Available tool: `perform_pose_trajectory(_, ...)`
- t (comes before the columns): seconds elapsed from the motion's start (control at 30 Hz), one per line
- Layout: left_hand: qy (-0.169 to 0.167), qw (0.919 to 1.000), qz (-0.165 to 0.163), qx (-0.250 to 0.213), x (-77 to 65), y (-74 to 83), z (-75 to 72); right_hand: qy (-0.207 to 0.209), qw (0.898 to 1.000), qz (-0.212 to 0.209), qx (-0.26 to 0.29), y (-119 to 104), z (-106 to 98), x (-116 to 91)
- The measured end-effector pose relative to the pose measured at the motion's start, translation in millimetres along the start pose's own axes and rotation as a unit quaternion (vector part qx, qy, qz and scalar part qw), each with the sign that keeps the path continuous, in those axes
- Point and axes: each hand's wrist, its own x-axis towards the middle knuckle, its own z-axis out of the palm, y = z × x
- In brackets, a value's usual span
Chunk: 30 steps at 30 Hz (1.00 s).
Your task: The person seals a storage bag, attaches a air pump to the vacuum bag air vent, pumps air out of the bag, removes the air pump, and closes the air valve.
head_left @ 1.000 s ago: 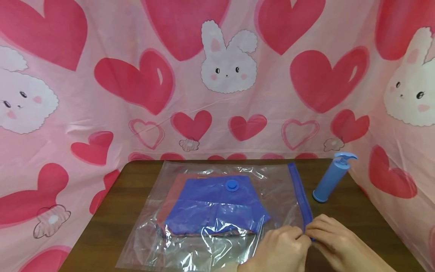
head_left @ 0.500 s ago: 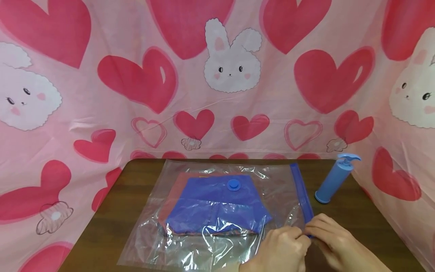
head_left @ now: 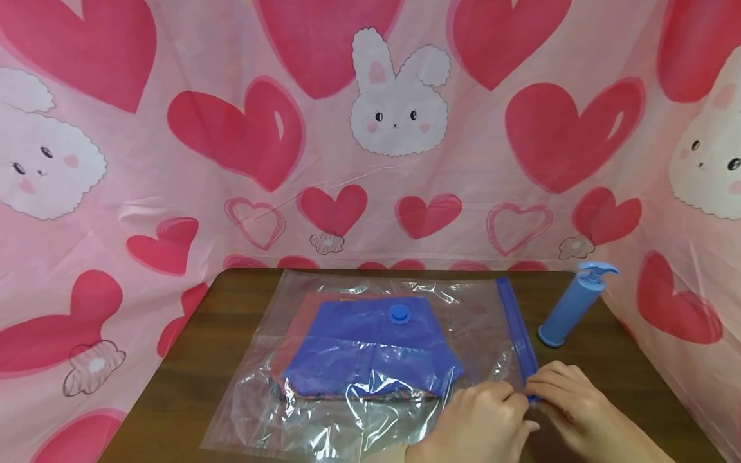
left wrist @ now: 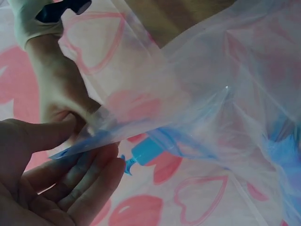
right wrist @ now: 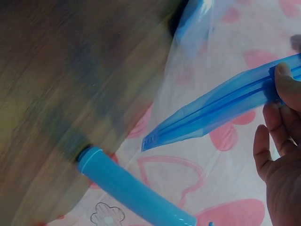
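A clear vacuum storage bag (head_left: 324,424) lies on the table with folded blue cloth (head_left: 359,360) and reddish cloth (head_left: 298,334) inside. Its round blue valve (head_left: 399,314) sits over the blue cloth. Along the bag's right side runs a blue zip strip (head_left: 515,328). My right hand (head_left: 570,399) pinches this strip near its front end, thumb on a darker blue slider (right wrist: 272,84) in the right wrist view. Beside it, my left hand (head_left: 477,421) holds the bag's front corner, the film passing between thumb and fingers (left wrist: 89,179) in the left wrist view.
A blue hand pump (head_left: 570,308) with a T-shaped handle stands on the brown wooden table (head_left: 185,386), right of the zip strip. Behind and at both sides hangs a pink cloth (head_left: 255,167) printed with hearts and rabbits.
The left thumb now shows, lifted out to the right below the fingers. Both hands stay at the front end of the zip strip; the whole head view has shifted slightly.
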Motion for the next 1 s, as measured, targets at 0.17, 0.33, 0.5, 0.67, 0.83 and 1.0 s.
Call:
perform_pose_trajectory(0.17,0.008,0.9998,-0.015,0.014,2.2,1.8,4.2,-0.001,1.000,0.006,-0.009,-3.1,-0.8,3.5)
perform_pose_trajectory(0.33,0.014,0.9995,-0.018,0.022,2.6,2.0,6.6,-0.003,0.999,0.003,-0.035,-5.7,-1.1,6.5)
perform_pose_trajectory(0.5,0.020,0.9994,-0.010,0.028,2.9,2.1,6.9,-0.002,0.999,0.003,-0.044,-6.9,-2.0,7.6)
perform_pose_trajectory(0.67,0.025,0.9991,-0.003,0.035,2.1,1.1,7.2,-0.001,0.999,0.007,-0.042,-6.9,-1.7,8.0)
perform_pose_trajectory(0.83,0.044,0.9984,0.011,0.035,0.7,-0.4,9.6,0.003,0.999,0.004,-0.033,-5.8,0.5,7.5)
perform_pose_trajectory(1.0,0.056,0.9973,0.021,0.044,0.7,-1.9,9.8,0.001,0.999,0.013,-0.038,-4.1,0.6,7.4)
